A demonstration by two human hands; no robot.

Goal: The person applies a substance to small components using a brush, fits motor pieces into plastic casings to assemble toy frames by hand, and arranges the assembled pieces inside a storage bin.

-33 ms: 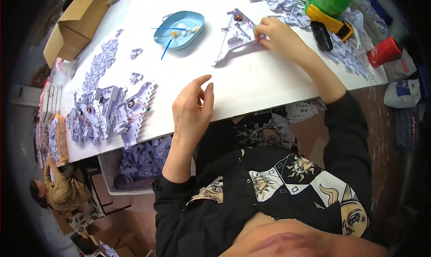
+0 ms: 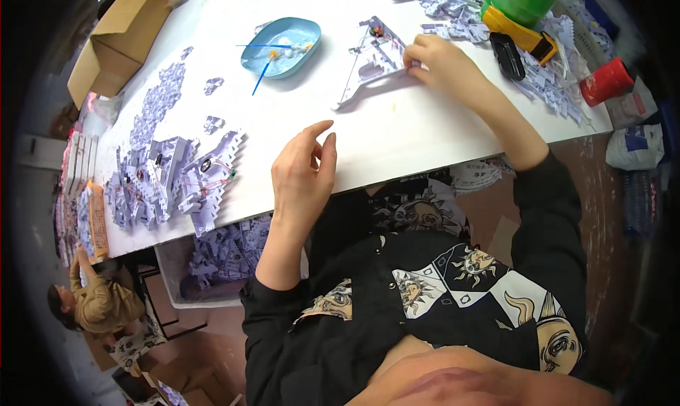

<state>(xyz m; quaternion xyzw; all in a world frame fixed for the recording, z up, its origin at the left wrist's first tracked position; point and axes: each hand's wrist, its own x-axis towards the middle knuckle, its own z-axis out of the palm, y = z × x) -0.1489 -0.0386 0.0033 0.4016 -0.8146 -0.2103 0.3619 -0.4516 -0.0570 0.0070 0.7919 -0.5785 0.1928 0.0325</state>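
My right hand (image 2: 439, 62) pinches the right corner of a pale lavender triangular plastic part (image 2: 372, 66). The part is at the far middle of the white table, with a small dark and red piece near its top. My left hand (image 2: 303, 166) is over the table's near edge, its thumb and fingers apart and nothing in it. Ahead of it, left of the triangular part, stands a blue bowl (image 2: 312, 37) with white matter, orange bits and two thin blue sticks.
On the left, lavender plastic parts with wires (image 2: 152, 176) lie heaped near small loose pieces (image 2: 159, 94) and a cardboard box (image 2: 117, 44). Green tape rolls (image 2: 520, 6), a yellow tool (image 2: 524, 37), a black case (image 2: 506, 56) and a red roll (image 2: 605, 81) stand right. A person (image 2: 106, 303) sits lower left.
My right hand and the triangular part have shifted very slightly toward me. My left hand stays where it was.
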